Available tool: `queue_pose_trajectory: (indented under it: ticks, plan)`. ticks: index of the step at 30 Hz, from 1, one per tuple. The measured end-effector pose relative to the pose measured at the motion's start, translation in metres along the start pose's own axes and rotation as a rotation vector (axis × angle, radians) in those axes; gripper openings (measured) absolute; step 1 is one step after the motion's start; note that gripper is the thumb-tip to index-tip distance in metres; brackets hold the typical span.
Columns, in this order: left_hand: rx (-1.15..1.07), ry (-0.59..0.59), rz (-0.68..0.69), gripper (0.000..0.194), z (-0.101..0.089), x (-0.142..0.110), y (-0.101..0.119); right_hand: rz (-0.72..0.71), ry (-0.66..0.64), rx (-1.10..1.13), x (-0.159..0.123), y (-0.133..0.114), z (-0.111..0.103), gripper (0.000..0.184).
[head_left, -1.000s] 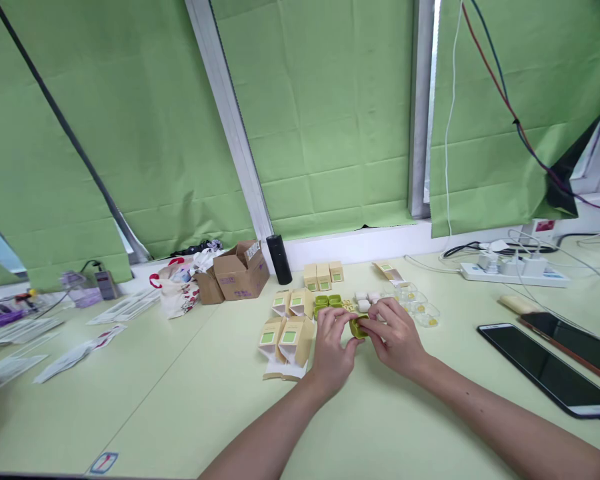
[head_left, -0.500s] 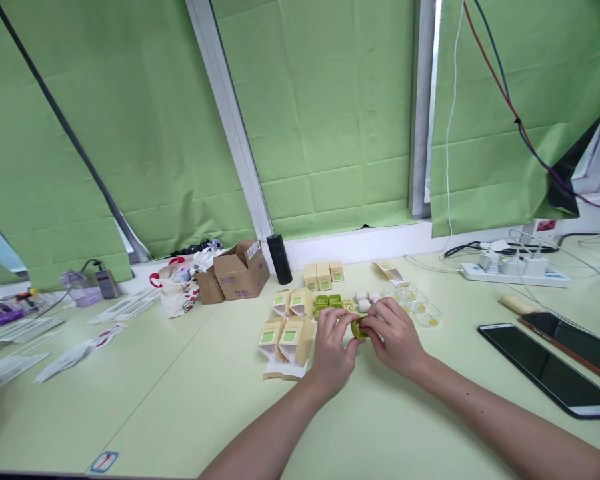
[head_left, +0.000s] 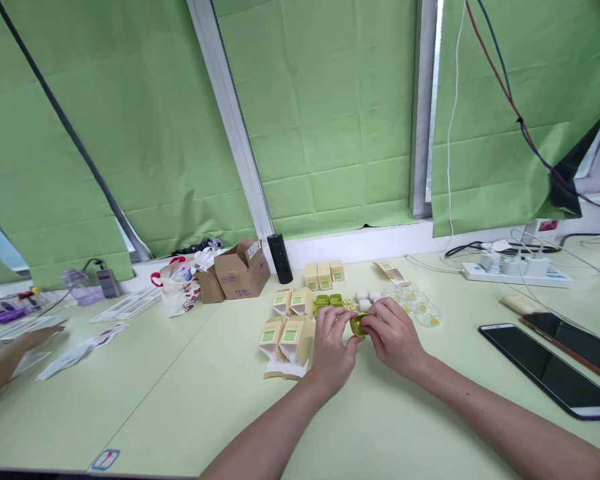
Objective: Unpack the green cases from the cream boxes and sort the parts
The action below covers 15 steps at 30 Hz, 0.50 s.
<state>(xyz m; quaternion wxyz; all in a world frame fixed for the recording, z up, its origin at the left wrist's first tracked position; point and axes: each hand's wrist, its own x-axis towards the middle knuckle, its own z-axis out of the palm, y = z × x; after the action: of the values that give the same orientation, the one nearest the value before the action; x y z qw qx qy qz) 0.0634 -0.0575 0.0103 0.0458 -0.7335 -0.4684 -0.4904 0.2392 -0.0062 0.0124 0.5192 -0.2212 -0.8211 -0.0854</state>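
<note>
Between my two hands is a small olive-green square cup (head_left: 359,325), tilted so its hollow shows. My left hand (head_left: 334,347) grips its left side with thumb and fingers. From the right, my right hand (head_left: 393,337) pinches it, fingertips at its inside edge; whether they also hold something small is hidden. Just behind stand several similar green cups (head_left: 329,301), small yellowish pieces (head_left: 349,305) and white rounded blocks (head_left: 364,301). Clear plastic cups (head_left: 423,308) with yellow bits lie beyond my right hand. Small kraft boxes (head_left: 296,337) with green labels stand left of my left hand.
More kraft boxes (head_left: 324,275) and an unfolded one (head_left: 390,272) are at the back. A black cylinder (head_left: 279,259) and a cardboard box (head_left: 243,270) stand by the wall. Phones (head_left: 550,370) and a power strip (head_left: 517,275) lie right. Another person's arm (head_left: 17,357) reaches in left.
The green cup has tipped slightly in my fingers, showing more of its hollow; my hands stay nearly in place. At far left, the other person's arm has reached further over the table.
</note>
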Motion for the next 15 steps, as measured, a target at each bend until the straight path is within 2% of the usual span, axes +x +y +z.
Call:
queue_pose_trajectory:
  ticks: [15]
  plan:
    - [0.037,0.01,-0.007,0.045,-0.0015,0.0008,-0.0007,-0.025,0.008,-0.023,0.0015,-0.0016,-0.0008,0.018]
